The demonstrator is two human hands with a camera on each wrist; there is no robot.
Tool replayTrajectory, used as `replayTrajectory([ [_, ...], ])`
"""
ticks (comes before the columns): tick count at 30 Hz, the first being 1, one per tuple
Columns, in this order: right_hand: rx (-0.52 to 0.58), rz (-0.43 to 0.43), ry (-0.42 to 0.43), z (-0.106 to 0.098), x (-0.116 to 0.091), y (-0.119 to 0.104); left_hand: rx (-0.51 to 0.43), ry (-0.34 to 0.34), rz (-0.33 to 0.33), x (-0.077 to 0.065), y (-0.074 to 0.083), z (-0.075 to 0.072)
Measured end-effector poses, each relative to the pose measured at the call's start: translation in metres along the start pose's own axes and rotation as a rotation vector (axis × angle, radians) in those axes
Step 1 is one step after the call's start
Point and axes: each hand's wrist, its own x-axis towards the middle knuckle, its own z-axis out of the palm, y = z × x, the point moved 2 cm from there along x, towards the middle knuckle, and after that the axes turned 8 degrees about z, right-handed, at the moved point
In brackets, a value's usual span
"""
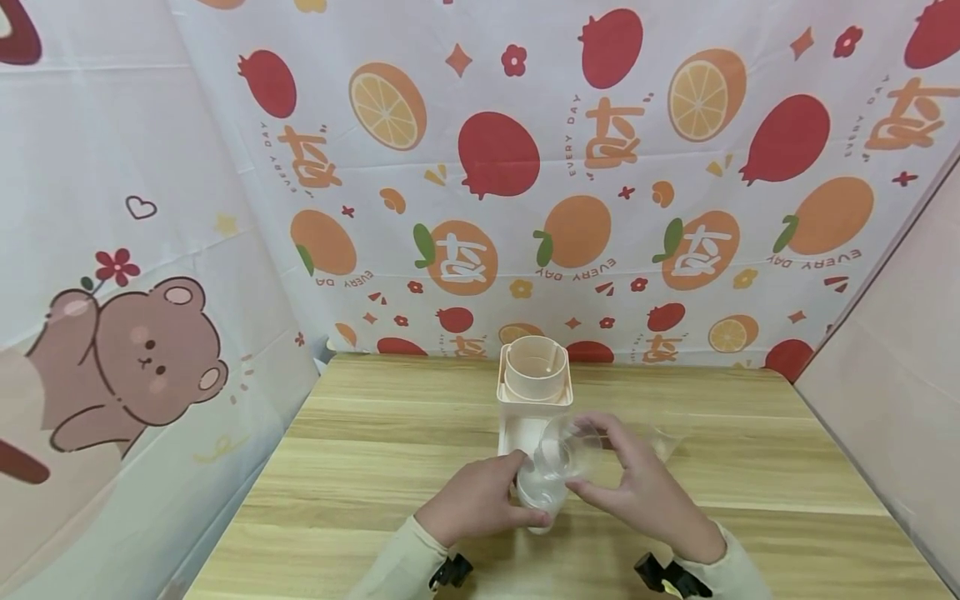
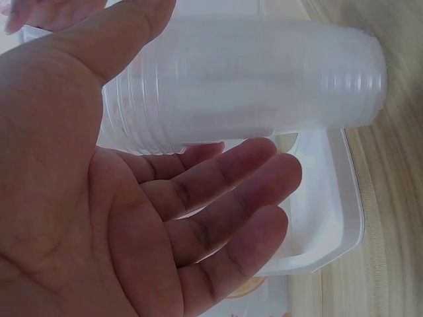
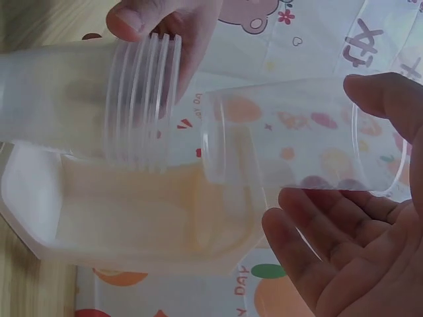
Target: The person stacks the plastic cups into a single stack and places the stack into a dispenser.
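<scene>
My left hand [image 1: 480, 498] grips a nested stack of clear plastic cups [image 2: 244, 86], thumb on one side and fingers on the other near the stacked rims. In my right hand [image 1: 641, 487] is a single clear plastic cup [image 3: 291, 135], held between thumb and fingers near one end. Its other end faces the stack's rims across a small gap in the right wrist view. Just behind the cups stands a cream plastic holder [image 1: 505, 396] with a round tube at its far end and an open trough toward me, partly hidden by the cups.
Another clear plastic item [image 1: 663, 442] lies on the wood-grain table [image 1: 750, 483], right of the holder and partly behind my right hand. A fruit-print cloth [image 1: 525, 242] hangs behind the table, and a bear-print cloth [image 1: 150, 358] hangs at the left.
</scene>
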Motion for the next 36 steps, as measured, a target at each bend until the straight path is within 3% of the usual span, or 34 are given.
replayTrajectory([
  [25, 0.004, -0.063, -0.119, 0.015, -0.001, 0.006, -0.01, 0.018, -0.001, -0.002, 0.002, 0.0],
  [36, 0.009, 0.003, -0.203, 0.017, -0.004, 0.006, -0.023, 0.021, -0.006, -0.003, 0.002, 0.003],
])
